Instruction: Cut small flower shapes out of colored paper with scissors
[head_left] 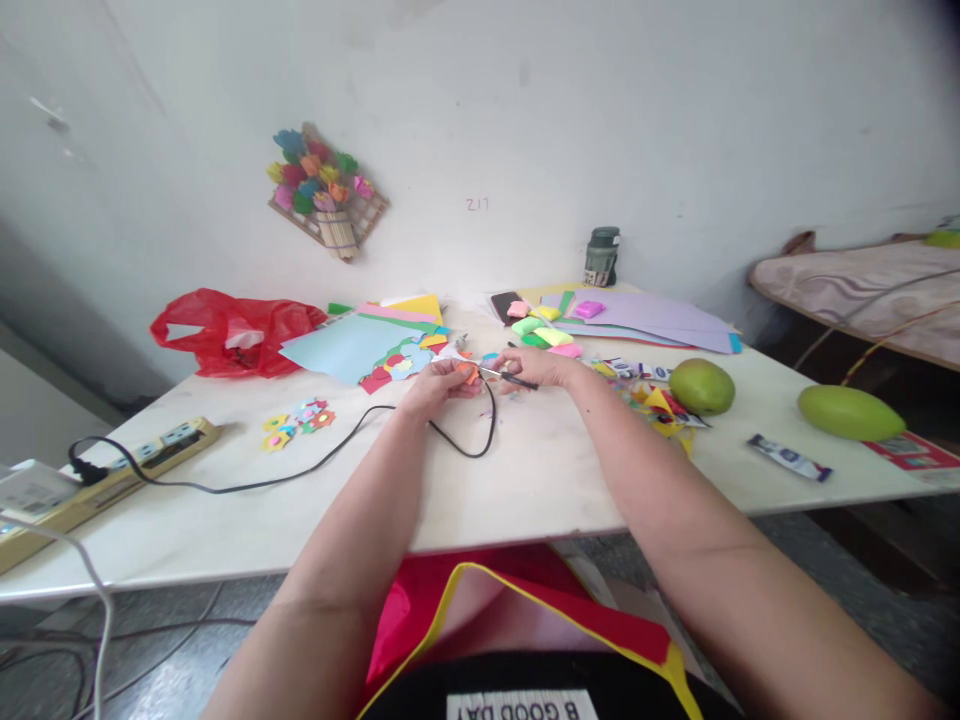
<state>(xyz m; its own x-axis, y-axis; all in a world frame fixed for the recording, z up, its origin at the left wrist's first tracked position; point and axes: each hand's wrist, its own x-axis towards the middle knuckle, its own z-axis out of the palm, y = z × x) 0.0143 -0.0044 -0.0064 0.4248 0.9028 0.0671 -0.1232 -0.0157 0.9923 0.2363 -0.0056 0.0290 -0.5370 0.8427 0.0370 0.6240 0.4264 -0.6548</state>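
My left hand is closed on a small orange paper piece above the middle of the table. Close beside it, my right hand grips what look like scissors, with black handles and a thin silver blade pointing at the orange paper. Fingers partly hide both things. A black cord passes behind my left wrist and loops up towards the hands; its end is hidden. Small paper scraps lie below the right hand. Finished-looking paper flowers rest left of my left forearm.
A power strip and a red plastic bag are on the left. Coloured sheets, soft bright packets and a green bottle stand farther back. Mangoes, paper offcuts and a tube lie right.
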